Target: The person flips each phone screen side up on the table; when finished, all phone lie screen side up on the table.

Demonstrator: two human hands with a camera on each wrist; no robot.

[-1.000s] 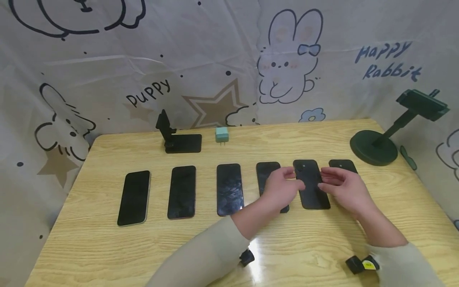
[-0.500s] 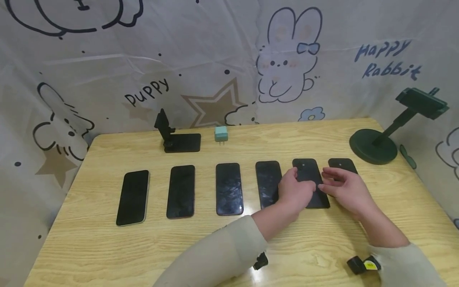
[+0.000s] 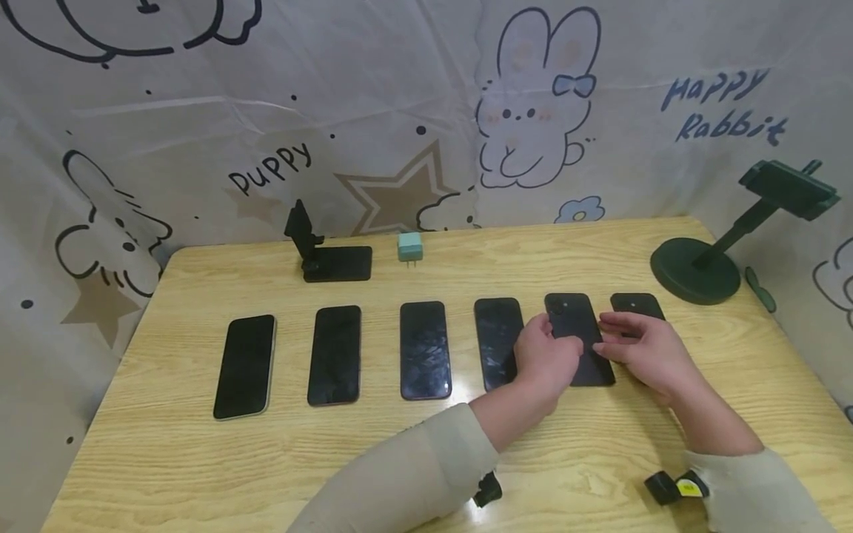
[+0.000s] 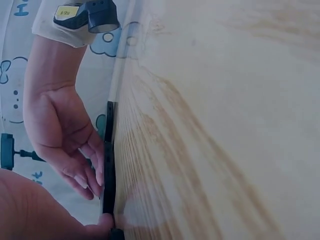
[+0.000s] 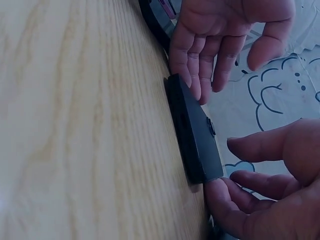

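Note:
A dark smartphone (image 3: 595, 368) lies back up on the table, its camera bump showing at the far end, with a hand at each long side. My left hand (image 3: 549, 354) is at its left edge, fingers straight against the side and thumb above the back. My right hand (image 3: 649, 352) is at the right edge, its fingertips right at the side and its thumb raised off the back. In the right wrist view the phone (image 5: 195, 130) sits between the left fingers (image 5: 195, 65) and the right hand (image 5: 265, 195). My right hand partly hides another face-down phone (image 3: 636, 302).
To the left, a row of screen-up phones (image 3: 425, 352) lies on the wooden table (image 3: 200, 474). Behind them stand a black folding stand (image 3: 336, 264) and a teal charger plug (image 3: 409, 246). A dark green phone stand (image 3: 696, 274) is at back right, before a printed cloth.
My left hand has shifted right and slightly nearer, uncovering more of the screen-up phone beside it. My right hand has stayed almost in place, and the phone between the hands has hardly moved.

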